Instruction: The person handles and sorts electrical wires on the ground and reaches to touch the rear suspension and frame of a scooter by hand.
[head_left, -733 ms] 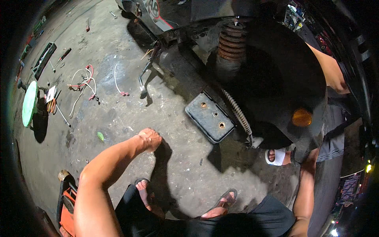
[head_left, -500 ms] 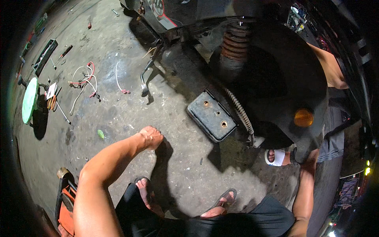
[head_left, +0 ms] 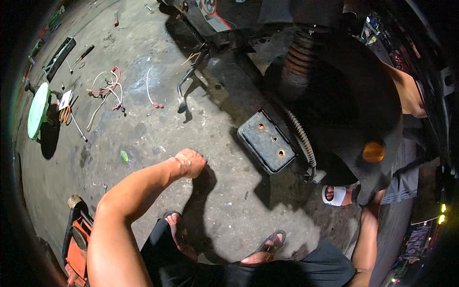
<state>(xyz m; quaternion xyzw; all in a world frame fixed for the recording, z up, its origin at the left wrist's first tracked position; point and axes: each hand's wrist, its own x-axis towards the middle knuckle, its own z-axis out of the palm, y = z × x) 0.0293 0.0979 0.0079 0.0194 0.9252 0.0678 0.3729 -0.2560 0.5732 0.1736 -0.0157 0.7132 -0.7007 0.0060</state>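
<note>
My left hand (head_left: pixel 191 163) is closed in a fist above the concrete floor, left of a vehicle, with nothing showing in or out of its fingers. My right forearm (head_left: pixel 367 234) reaches up at the right to the black fender (head_left: pixel 370 119); the fender's lower edge hides the fingers. An orange round reflector (head_left: pixel 373 152) sits on the fender. Left of the fender a black rectangular plate (head_left: pixel 267 142) with three rusty holes is fixed beside a ribbed hose (head_left: pixel 302 134). A rusty coil spring (head_left: pixel 299 57) stands above them, partly in shadow.
Another person's foot in a white sandal (head_left: pixel 337 195) is under the fender, with a bare limb (head_left: pixel 406 88) beyond. Tangled wires (head_left: pixel 109 91), a green-faced round object (head_left: pixel 38 111), a black tray (head_left: pixel 60 60) and an orange tool (head_left: pixel 76 248) lie left. A metal lever (head_left: pixel 181 91) juts from the vehicle.
The view has shifted slightly, so the vehicle and the nearer floor items sit a little more to the right. My left fist stays closed, and my right arm keeps its place at the fender.
</note>
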